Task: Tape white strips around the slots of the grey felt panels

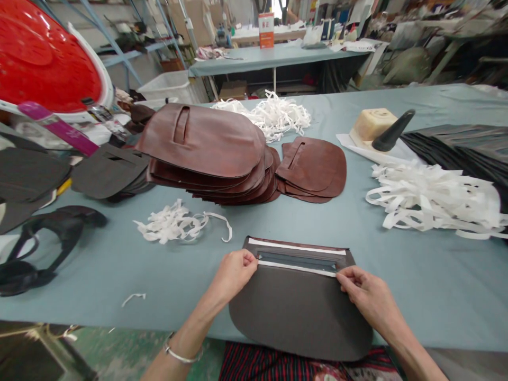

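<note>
A dark grey leather panel (301,312) with rounded lower corners lies in front of me, its lower edge at the table's near edge. Across its upper part runs a long slot (296,259), with a white tape strip (297,268) along the lower side. My left hand (237,269) pinches that strip at its left end, fingertips on the panel. At the right end, my right hand (363,288) has thumb and forefinger closed on the same strip. Another white strip (286,244) lies along the panel's top edge, where a sliver of brown shows.
Stacked brown leather panels (210,140) stand beyond, beside a smaller brown pile (317,164). White tape heaps (436,196) lie right and a small one (170,222) left. A block (373,124) with a black cone leaning on it, and black strips (456,153), sit right.
</note>
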Available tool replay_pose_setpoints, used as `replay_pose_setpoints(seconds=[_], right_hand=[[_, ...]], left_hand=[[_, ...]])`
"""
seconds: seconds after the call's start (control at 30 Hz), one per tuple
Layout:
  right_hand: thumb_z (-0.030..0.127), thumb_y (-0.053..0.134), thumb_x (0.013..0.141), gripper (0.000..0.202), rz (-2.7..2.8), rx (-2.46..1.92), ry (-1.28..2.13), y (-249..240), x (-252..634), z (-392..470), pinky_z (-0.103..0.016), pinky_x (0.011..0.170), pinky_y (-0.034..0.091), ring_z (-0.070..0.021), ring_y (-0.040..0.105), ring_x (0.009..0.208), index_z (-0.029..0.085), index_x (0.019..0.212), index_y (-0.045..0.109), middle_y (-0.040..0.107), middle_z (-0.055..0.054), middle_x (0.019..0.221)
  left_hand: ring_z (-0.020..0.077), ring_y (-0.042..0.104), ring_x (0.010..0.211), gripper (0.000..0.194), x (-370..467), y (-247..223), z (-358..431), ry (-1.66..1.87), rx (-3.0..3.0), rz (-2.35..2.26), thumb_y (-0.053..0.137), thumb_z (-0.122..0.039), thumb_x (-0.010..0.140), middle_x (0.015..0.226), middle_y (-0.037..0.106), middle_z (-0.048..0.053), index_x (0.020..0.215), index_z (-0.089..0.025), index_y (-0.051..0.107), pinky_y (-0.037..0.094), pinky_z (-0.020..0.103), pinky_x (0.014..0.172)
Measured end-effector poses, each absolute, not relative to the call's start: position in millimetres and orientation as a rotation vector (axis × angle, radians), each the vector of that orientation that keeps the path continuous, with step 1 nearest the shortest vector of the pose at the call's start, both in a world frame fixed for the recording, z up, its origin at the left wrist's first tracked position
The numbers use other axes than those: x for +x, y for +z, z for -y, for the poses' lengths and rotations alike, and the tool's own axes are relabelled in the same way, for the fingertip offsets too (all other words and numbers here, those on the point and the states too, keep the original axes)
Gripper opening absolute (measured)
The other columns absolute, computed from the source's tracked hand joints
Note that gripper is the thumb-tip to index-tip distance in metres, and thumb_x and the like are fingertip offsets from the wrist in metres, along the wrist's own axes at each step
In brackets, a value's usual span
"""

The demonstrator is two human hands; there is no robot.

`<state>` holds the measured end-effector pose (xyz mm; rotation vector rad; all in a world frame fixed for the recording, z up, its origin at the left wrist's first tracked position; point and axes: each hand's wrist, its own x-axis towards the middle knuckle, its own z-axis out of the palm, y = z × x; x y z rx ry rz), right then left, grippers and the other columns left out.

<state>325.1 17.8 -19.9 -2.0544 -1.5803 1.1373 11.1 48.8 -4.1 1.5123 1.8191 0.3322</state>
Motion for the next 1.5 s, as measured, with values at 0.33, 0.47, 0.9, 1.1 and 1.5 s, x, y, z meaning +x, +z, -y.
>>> replay_pose_setpoints(seconds=[0.33,0.47,0.9,1.1,1.5], right_hand=[[0.045,0.049,0.083,0.029,1.554,-2.006,1.147,-29,327,-18,-0.023,0.051,0.034,-0.0119,0.048,0.052,0.02,0.077,0.061,0.057,0.002,0.061],[0.042,0.049,0.082,0.026,1.53,-2.0,1.102,-27,326,-18,-0.022,0.049,0.034,-0.0116,0.048,0.049,0.019,0.075,0.06,0.056,0.002,0.057],[0.024,0.05,0.073,0.012,1.376,-1.995,1.015,-13,319,-21,-0.019,0.046,0.031,-0.0084,0.047,0.045,0.018,0.065,0.057,0.054,0.004,0.053],[0.019,0.049,0.071,0.009,1.473,-2.082,0.886,-14,315,-23,-0.02,0.051,0.031,-0.0089,0.048,0.049,0.02,0.063,0.054,0.056,0.004,0.053],[0.015,0.05,0.081,0.01,1.833,-2.273,0.454,-6,302,-21,-0.025,0.055,0.029,-0.0142,0.051,0.06,0.02,0.08,0.059,0.059,-0.001,0.067]], left_hand=[[0.0119,0.056,0.053,0.019,12,-3,-50,0.275,1.511,-1.844,0.05,-0.03,0.075,0.058,0.062,-0.001,0.068,-0.017,0.062,0.033,0.022,0.052],[0.0124,0.055,0.054,0.018,18,-3,-43,0.275,1.569,-1.92,0.049,-0.033,0.079,0.058,0.059,-0.003,0.07,-0.019,0.058,0.033,0.023,0.055],[0.0212,0.052,0.104,0.043,30,-32,7,0.388,2.619,-1.815,0.039,-0.001,0.085,0.115,0.057,0.01,0.123,-0.015,0.051,0.043,0.035,0.092],[0.0256,0.049,0.11,0.069,45,-22,16,-0.092,2.769,-1.851,0.042,0.002,0.082,0.128,0.049,0.012,0.141,-0.033,0.034,0.047,0.039,0.087],[0.0297,0.048,0.115,0.053,67,-18,11,-0.023,2.756,-1.835,0.039,-0.003,0.083,0.123,0.055,0.014,0.131,-0.021,0.052,0.047,0.043,0.09]])
